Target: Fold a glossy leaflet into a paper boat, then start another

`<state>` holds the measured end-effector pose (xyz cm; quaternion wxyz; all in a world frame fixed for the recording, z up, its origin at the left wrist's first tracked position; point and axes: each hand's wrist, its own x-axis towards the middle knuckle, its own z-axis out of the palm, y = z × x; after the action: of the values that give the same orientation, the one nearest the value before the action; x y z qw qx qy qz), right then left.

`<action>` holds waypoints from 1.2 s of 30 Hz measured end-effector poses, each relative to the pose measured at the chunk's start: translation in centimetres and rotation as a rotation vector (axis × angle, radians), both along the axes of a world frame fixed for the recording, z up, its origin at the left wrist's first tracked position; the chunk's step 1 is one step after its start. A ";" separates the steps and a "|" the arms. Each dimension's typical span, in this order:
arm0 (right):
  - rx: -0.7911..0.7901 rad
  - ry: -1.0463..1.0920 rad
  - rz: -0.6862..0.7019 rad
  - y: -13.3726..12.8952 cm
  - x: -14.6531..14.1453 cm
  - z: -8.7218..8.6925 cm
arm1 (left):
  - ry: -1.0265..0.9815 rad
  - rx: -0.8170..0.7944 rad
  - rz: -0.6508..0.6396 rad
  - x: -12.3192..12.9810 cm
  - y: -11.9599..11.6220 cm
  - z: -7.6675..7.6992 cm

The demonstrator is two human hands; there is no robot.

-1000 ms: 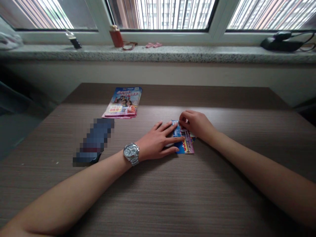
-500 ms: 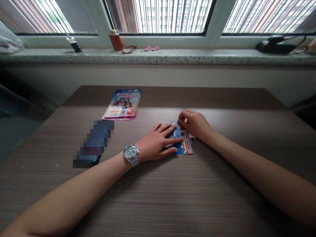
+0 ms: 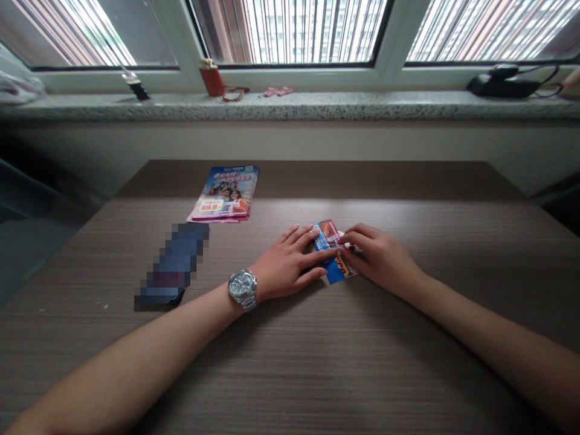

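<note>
A small folded leaflet [image 3: 334,270], blue with pink and yellow print, lies on the brown table [image 3: 272,362] between my hands. My left hand [image 3: 294,263] is spread, its fingertips resting on the leaflet's left part. A silver watch [image 3: 242,285] circles that wrist. From the right, my right hand [image 3: 383,254] reaches over the leaflet's right side, fingers bent and drawn together at its edge. What lies between those fingertips is too small to make out.
A stack of printed leaflets [image 3: 231,190] lies at the back left, with a blurred-out phone [image 3: 176,260] nearer me. On the stone windowsill [image 3: 317,110] are a red case [image 3: 211,80], a small dark bottle [image 3: 138,87], pink items [image 3: 278,92] and a black device with cables [image 3: 502,84].
My right hand has moved down and slightly right, from the leaflet's top to its right side. The leaflet has turned a little, tilting its lower edge. My left hand stays spread on it.
</note>
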<state>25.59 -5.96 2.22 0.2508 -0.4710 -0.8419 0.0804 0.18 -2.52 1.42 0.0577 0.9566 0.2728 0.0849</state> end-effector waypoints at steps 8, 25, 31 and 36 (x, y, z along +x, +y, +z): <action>0.063 -0.145 0.077 -2.1 0.2 -1.0 | -0.018 0.035 0.038 0.0 -0.1 -0.2; -0.010 -0.121 0.169 -1.4 2.3 -1.4 | -0.025 0.029 0.055 -0.2 0.4 0.6; -0.006 -0.061 0.199 -1.0 2.9 -1.7 | -0.036 -0.008 0.016 -0.2 0.4 0.6; 0.022 -0.036 0.195 -0.7 3.2 -2.0 | -0.051 -0.004 0.031 -0.1 0.3 0.7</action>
<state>28.80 -6.67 0.26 0.2317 -0.3856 -0.8889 0.0867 0.08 -2.21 2.10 0.0654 0.9496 0.2862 0.1094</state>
